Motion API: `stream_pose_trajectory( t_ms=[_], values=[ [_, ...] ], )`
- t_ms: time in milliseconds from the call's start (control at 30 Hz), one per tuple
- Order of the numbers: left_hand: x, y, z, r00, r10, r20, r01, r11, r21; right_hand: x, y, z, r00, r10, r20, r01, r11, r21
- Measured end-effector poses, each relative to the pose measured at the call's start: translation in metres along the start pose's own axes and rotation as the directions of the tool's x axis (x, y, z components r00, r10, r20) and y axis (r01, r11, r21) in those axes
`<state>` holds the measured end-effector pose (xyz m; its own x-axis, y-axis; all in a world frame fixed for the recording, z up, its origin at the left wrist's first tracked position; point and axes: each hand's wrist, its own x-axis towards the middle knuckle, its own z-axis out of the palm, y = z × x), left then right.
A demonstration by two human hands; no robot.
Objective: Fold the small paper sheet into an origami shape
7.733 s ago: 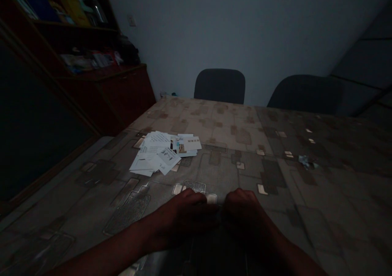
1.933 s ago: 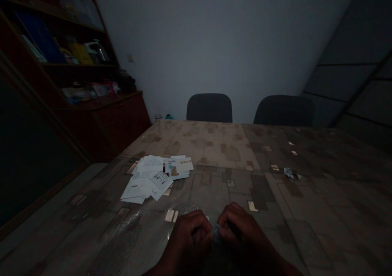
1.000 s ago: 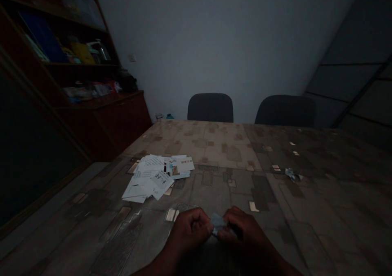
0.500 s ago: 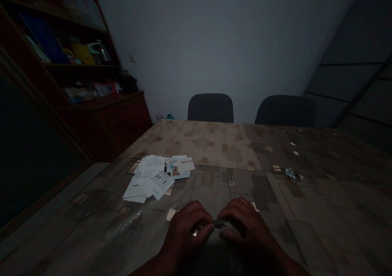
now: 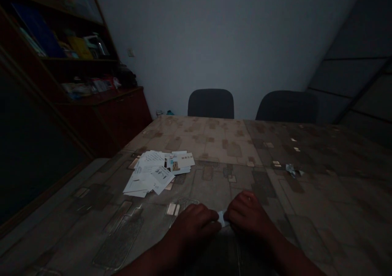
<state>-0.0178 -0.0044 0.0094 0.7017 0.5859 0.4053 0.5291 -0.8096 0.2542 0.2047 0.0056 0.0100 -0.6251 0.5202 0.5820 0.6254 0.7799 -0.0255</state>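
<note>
Near the table's front edge, my left hand (image 5: pixel 197 223) and my right hand (image 5: pixel 246 212) are close together, fingers closed. Between their fingertips a small piece of white paper (image 5: pixel 222 219) shows, pinched from both sides. Most of it is hidden by the fingers, and the dim light blurs its detail. Ahead and to the left, a spread pile of white printed cards (image 5: pixel 150 174) lies on the patterned tablecloth (image 5: pixel 214 141), apart from both hands. A small crumpled scrap (image 5: pixel 293 170) rests farther off to the right.
Two dark chairs (image 5: pixel 210 103) stand behind the table's far edge, against a pale wall (image 5: pixel 220 39). At the left is a dark red cabinet (image 5: pixel 119 116) with shelves of household items, including a kettle (image 5: pixel 102 46) and a yellow box (image 5: pixel 82 47).
Both hands have turned and risen slightly, with fingers closing tighter round the paper, which now shows as a small pale piece between them. The view has tilted down a little.
</note>
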Motion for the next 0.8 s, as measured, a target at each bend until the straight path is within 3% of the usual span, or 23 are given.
stream_pose_trajectory(
  t_ms=[133,233,433,500,600,667,800],
  values=[
    [-0.001,-0.002,-0.002,0.99,-0.081,0.115,0.095,0.989,-0.117,-0.003,0.005,-0.006,0.994,-0.007,0.108,0.003,0.999,0.04],
    [-0.001,0.002,-0.004,0.978,-0.154,0.138,0.178,0.966,-0.185,-0.005,0.006,-0.009,0.986,-0.006,0.169,-0.009,0.996,0.089],
    [0.001,0.005,-0.01,0.981,-0.142,0.129,0.167,0.963,-0.21,-0.004,0.003,-0.008,0.989,0.003,0.147,-0.026,0.988,0.155],
    [0.001,0.003,-0.011,0.981,-0.132,0.143,0.16,0.964,-0.211,-0.002,0.002,-0.01,0.983,0.036,0.177,-0.072,0.977,0.203],
    [-0.001,-0.003,-0.01,0.977,-0.14,0.163,0.172,0.963,-0.206,0.002,0.0,-0.016,0.936,0.125,0.328,-0.229,0.927,0.299],
    [-0.001,-0.008,-0.01,0.98,-0.093,0.173,0.127,0.972,-0.198,0.003,0.0,-0.019,0.905,0.191,0.381,-0.33,0.881,0.34],
    [0.001,-0.013,-0.017,0.978,0.108,0.178,-0.071,0.977,-0.199,0.005,-0.001,-0.02,0.87,0.273,0.411,-0.433,0.822,0.37]
  ],
)
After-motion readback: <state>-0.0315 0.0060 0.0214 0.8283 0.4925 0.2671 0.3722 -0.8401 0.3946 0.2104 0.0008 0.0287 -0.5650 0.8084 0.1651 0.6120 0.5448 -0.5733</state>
